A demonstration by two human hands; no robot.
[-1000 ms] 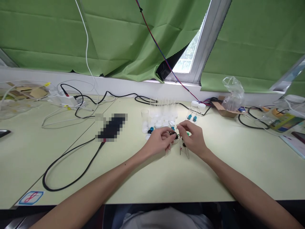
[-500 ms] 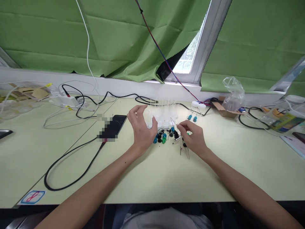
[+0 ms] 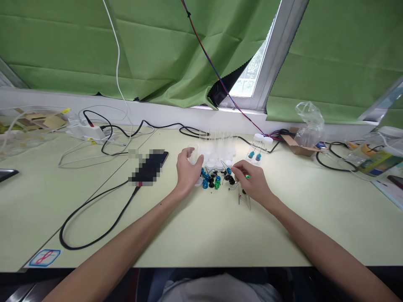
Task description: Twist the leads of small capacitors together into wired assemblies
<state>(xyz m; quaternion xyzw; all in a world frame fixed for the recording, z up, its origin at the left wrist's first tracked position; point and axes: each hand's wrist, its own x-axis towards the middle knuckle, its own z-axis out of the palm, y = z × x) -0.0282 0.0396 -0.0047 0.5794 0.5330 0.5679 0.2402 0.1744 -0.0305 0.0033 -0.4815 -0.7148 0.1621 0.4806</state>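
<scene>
My left hand [image 3: 188,170] is curled round a clear plastic tube [image 3: 193,154], just left of a row of clear tubes [image 3: 217,142] with white ends. Between the thumb and fingers of my right hand [image 3: 252,176] is a thin bent metal wire [image 3: 224,164], its loop pointing up and left. Small parts lie heaped between the hands: blue pieces [image 3: 205,183], a green piece [image 3: 217,183] and black pieces [image 3: 231,180]. Loose metal wires [image 3: 239,199] lie below my right hand. Two blue pieces with wires [image 3: 258,157] rest by white caps [image 3: 258,137].
A phone [image 3: 147,167] with a black cable [image 3: 63,230] lies on the left. White power strip [image 3: 88,131] and cables sit at the back left. A cardboard box [image 3: 299,147] with a clear bag stands at the back right. Green curtains [image 3: 157,50] hang behind the table.
My left hand has lowered and its fingers have closed round a clear tube. My right hand has shifted slightly left, still pinching the wire. The view has moved a little.
</scene>
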